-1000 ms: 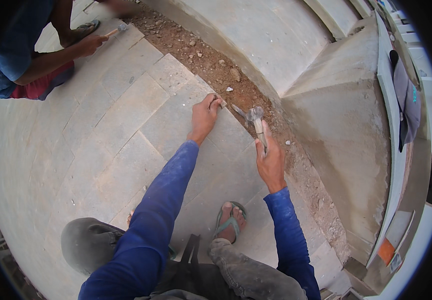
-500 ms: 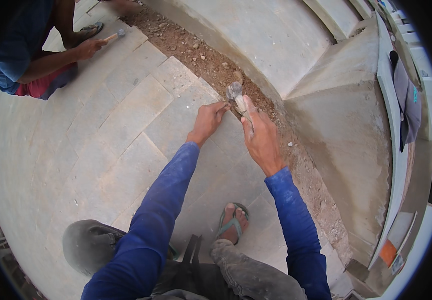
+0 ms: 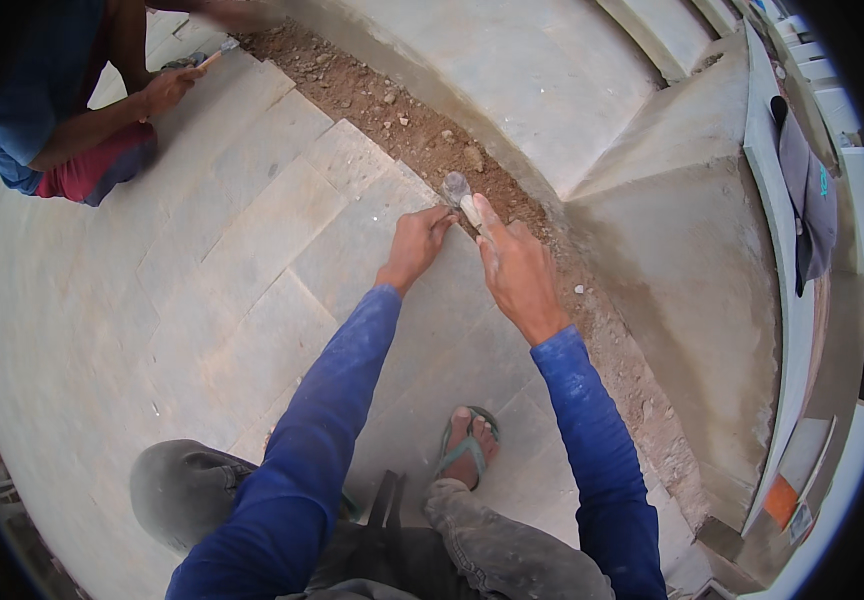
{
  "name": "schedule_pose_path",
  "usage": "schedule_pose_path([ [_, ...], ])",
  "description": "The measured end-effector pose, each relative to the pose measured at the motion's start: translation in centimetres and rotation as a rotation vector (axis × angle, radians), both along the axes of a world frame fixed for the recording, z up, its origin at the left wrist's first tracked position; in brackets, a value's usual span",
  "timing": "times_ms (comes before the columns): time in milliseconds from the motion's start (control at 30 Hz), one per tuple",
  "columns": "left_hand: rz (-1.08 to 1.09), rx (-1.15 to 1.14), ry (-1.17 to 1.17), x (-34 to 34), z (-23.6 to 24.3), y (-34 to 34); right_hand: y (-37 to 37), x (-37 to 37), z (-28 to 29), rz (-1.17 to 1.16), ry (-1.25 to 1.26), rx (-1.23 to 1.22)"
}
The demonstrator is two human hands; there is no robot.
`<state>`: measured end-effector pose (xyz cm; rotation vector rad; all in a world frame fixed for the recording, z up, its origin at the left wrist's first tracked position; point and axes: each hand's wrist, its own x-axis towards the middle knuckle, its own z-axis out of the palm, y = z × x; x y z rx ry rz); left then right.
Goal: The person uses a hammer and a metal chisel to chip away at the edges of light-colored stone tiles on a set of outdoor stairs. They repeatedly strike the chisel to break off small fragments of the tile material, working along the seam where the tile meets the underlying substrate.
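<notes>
A small hammer with a dusty grey head and pale handle is gripped in my right hand, its head over the edge of the paving. My left hand pinches something at the slab edge just below and left of the hammer head. What sits between its fingertips is too small and too covered to name. Under both hands lies grey stone paving, ending along a strip of bare soil.
At upper left a crouching person's hand holds another small hammer. Beyond the soil strip rise pale concrete slabs and a sloped concrete block. A grey cap hangs on the ledge at right. My sandalled foot stands on the paving.
My right hand and its hammer head have shifted slightly left, closer to my left fingertips. My left hand stays nearly in place. The other person's hammer has moved up and left.
</notes>
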<state>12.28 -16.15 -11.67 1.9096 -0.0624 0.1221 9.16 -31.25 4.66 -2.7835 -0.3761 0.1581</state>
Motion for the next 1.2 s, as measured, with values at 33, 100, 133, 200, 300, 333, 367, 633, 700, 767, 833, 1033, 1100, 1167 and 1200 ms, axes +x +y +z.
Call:
schedule_pose_path([
  [33, 0.021, -0.044, -0.011, 0.1, 0.2, -0.3, -0.2, -0.3, 0.0, -0.053, -0.01, 0.067],
  [100, 0.044, -0.064, 0.063, 0.5, 0.7, -0.9, -0.9, -1.6, -0.4, -0.159, -0.03, 0.197],
  [133, 0.058, -0.066, 0.111, 0.2, 0.8, -1.0, -1.7, -2.6, -0.9, -0.18, -0.034, 0.259],
  [200, 0.116, -0.064, 0.148, 0.7, 0.9, -1.5, -3.5, -4.3, -1.2, -0.222, -0.066, 0.385],
  [300, 0.263, -0.108, 0.227, 0.5, -0.3, -2.0, -5.7, -8.4, -2.1, -0.333, -0.015, 0.407],
  [333, 0.321, -0.132, 0.255, 0.6, -0.6, -2.4, -6.5, -9.7, -2.0, -0.395, 0.009, 0.416],
  [367, 0.316, -0.104, 0.206, 0.6, -0.6, -2.8, -7.2, -11.2, -1.7, -0.461, 0.036, 0.417],
  [633, 0.365, -0.485, 0.166, 0.6, -3.6, -1.5, -10.3, -16.4, -3.1, -0.665, 0.081, 0.488],
  [700, 0.327, -0.47, 0.2, 0.9, -3.4, -0.7, -9.9, -16.1, -3.4, -0.682, 0.092, 0.527],
  [767, 0.233, -0.251, 0.216, 0.8, -1.9, -1.3, -10.0, -15.8, -3.7, -0.676, 0.108, 0.548],
  [833, 0.089, 0.186, 0.187, 0.8, 0.0, -2.2, -10.3, -15.3, -3.7, -0.658, 0.108, 0.562],
  [1033, 0.066, 0.017, 0.243, 2.3, -1.1, -0.7, -10.2, -14.9, -3.4, -0.652, 0.169, 0.608],
  [1100, 0.127, -0.11, 0.312, 3.0, -2.2, -0.2, -10.4, -15.2, -4.2, -0.693, 0.203, 0.653],
  [1167, 0.179, -0.136, 0.342, 3.4, -3.0, 1.1, -10.5, -15.7, -5.6, -0.691, 0.228, 0.671],
  [1200, 0.198, -0.101, 0.336, 3.7, -3.1, 1.9, -10.7, -16.0, -6.0, -0.717, 0.272, 0.693],
])
